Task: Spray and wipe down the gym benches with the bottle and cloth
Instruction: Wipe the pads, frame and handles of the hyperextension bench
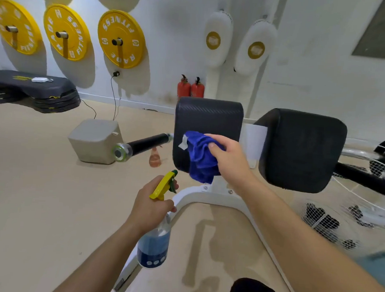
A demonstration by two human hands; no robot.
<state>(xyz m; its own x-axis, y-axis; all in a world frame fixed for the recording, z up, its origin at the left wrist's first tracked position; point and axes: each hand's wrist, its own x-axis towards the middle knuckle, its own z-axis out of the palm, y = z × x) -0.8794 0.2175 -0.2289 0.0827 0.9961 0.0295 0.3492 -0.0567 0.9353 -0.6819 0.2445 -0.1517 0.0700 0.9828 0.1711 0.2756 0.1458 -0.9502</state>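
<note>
My right hand grips a bunched blue cloth and holds it against the front face of the left black pad of a white-framed gym machine. A second black pad sits to its right. Lower down, my left hand holds a spray bottle by its neck. The bottle has a yellow trigger head with a green nozzle and blue liquid inside. It hangs upright beside the white frame, apart from the pads.
A black handle bar sticks out to the left of the pad. A grey block and stacked black step platforms lie on the beige floor. Yellow weight plates hang on the wall; two red extinguishers stand below. White netting lies right.
</note>
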